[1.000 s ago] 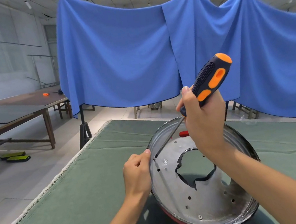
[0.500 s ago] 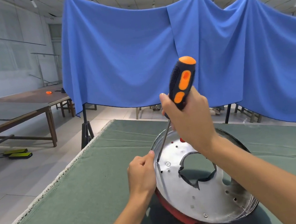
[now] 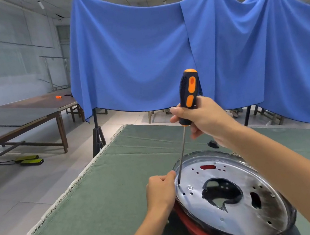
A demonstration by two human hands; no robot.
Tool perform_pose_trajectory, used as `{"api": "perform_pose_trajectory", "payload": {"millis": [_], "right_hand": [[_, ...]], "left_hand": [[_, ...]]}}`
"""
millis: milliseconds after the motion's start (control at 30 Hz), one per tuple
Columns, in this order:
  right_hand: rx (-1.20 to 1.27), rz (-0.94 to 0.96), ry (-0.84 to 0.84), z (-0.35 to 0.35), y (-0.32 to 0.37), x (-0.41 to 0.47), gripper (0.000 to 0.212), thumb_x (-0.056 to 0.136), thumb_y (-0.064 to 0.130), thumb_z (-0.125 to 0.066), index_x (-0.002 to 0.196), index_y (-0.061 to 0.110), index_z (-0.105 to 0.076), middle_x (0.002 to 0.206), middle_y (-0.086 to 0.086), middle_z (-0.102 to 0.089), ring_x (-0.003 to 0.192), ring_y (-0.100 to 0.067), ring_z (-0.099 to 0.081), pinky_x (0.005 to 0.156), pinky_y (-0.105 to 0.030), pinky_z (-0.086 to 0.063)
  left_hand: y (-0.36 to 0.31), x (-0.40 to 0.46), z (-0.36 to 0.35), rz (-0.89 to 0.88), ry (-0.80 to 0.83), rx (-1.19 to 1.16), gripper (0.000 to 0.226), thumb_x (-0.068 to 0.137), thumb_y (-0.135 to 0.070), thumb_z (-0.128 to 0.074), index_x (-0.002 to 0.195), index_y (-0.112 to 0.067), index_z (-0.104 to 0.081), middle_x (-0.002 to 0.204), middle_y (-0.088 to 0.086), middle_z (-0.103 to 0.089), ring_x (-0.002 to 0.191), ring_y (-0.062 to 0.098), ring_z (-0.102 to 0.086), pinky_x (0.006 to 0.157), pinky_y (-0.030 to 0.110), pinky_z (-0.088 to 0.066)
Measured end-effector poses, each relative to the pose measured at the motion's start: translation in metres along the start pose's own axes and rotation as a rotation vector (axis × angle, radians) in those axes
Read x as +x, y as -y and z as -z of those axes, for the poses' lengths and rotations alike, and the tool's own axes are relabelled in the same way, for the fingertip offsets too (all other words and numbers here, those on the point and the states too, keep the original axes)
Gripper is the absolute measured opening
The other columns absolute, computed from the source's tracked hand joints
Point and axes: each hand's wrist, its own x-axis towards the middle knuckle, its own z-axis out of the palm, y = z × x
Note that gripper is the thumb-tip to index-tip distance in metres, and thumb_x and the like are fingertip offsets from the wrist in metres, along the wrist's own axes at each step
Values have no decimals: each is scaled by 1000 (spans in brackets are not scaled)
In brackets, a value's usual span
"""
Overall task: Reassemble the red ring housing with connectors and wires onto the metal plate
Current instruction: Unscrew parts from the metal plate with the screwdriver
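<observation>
On the green felt-covered table (image 3: 95, 208), near its front right part, sits the round shiny metal plate (image 3: 239, 183) with a jagged hole cut in its middle and a bunch of small drilled holes, and I can see the red ring housing (image 3: 189, 225) peeking out from under its lower left edge, so the plate's lying on top of the ring and tilted a bit. A red bit also shows through a slot near the plate's far edge. The right hand (image 3: 205, 119) is wrapped around the lower end of the black and orange-handled screwdriver (image 3: 188, 96), thumb and fingers curled round the grip, and the tool stands nearly upright with its thin steel shaft running down so the tip touches the plate close to the left rim. The left hand (image 3: 161, 192) is curled into a loose fist right at that rim, thumb tip just beside the screwdriver tip; looks like it's pinching the plate's edge, but I honestly can't tell what the fingers have got hold of. A small black part (image 3: 212, 144) lies on the felt beyond the plate, just under the right wrist. Behind the table hangs a big blue draped cloth (image 3: 140, 58), and off to the left stands a long dark wooden table (image 3: 18, 118).
</observation>
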Motion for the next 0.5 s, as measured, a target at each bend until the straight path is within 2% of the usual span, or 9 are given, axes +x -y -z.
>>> {"api": "perform_pose_trajectory", "payload": {"millis": [100, 200, 267, 367, 433, 500], "right_hand": [[28, -93, 61, 5, 0, 3, 9, 86, 12, -63, 94, 9, -61, 94, -6, -70, 45, -7, -58, 42, -21, -47], [46, -78, 85, 6, -2, 4, 9, 88, 5, -56, 95, 10, -59, 97, -5, -71, 50, -14, -66, 40, -20, -46], [-9, -30, 55, 5, -5, 5, 9, 87, 6, -60, 96, 8, -59, 94, -6, -71, 49, -19, -67, 39, -21, -46], [-163, 57, -72, 1, -11, 7, 14, 83, 16, -70, 92, 11, -60, 82, -1, -70, 42, -19, -64, 39, -22, -45], [-273, 103, -139, -2, -13, 9, 21, 78, 29, -75, 84, 18, -58, 75, 5, -68, 38, -14, -61, 44, -25, -42], [-367, 115, -173, -6, -12, 9, 33, 72, 43, -77, 77, 23, -52, 69, 8, -63, 39, -12, -59, 48, -26, -40]], "left_hand": [[1, 1, 0, 1, 11, 2, 65, 86, -26, -59, 34, -17, -20, 41, -4, -19, 48, 17, -19, 51, 30, -19], [3, 3, 1, 17, 26, -15, 61, 86, -27, -59, 38, -20, -21, 44, -2, -22, 50, 18, -22, 51, 29, -22], [4, 4, 1, 33, 38, -45, 56, 86, -28, -59, 42, -22, -24, 48, 3, -26, 52, 18, -26, 52, 28, -27], [3, 2, 1, 27, 55, -48, 49, 86, -33, -56, 47, -21, -29, 53, 5, -32, 54, 20, -31, 55, 29, -32], [1, -1, 2, -62, 5, 22, 37, 84, -37, -54, 51, -26, -41, 60, -5, -46, 59, 21, -42, 61, 29, -36], [-4, -2, 6, -188, -70, 25, 17, 84, -28, -60, 70, -36, -58, 83, -13, -61, 80, 10, -58, 76, 29, -46]]}}
